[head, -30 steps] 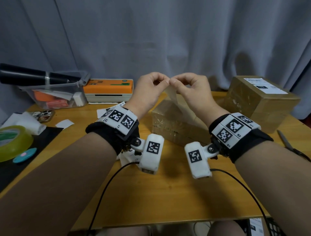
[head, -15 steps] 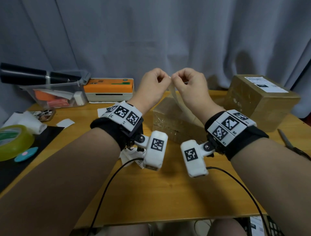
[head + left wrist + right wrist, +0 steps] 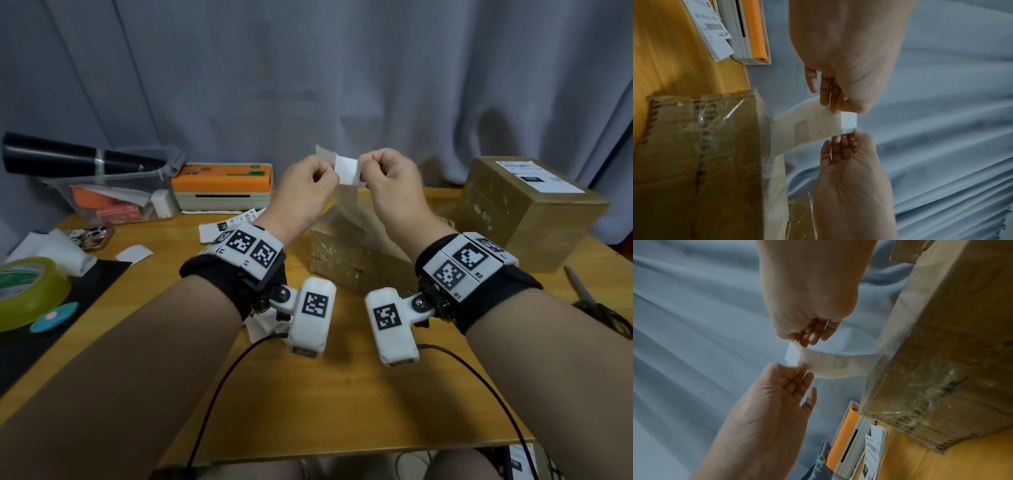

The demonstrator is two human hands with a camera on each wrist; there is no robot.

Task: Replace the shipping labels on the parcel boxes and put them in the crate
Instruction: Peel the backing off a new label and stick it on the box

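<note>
Now that your hands have risen and drawn apart, the label (image 3: 346, 168) is splitting from its backing: your left hand (image 3: 303, 186) pinches one layer, your right hand (image 3: 390, 181) the other, above the box (image 3: 356, 253). Peeling has begun; sticking comes next.

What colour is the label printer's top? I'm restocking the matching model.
Orange top on the label printer; head view shows it best.

You have two taped parcel boxes (image 3: 359, 260) (image 3: 527, 209) on the table, one orange-topped printer (image 3: 222, 186), one tape roll (image 3: 27, 291), one pair of scissors (image 3: 596, 301) and two hands (image 3: 305, 192) (image 3: 394, 185) up
</note>
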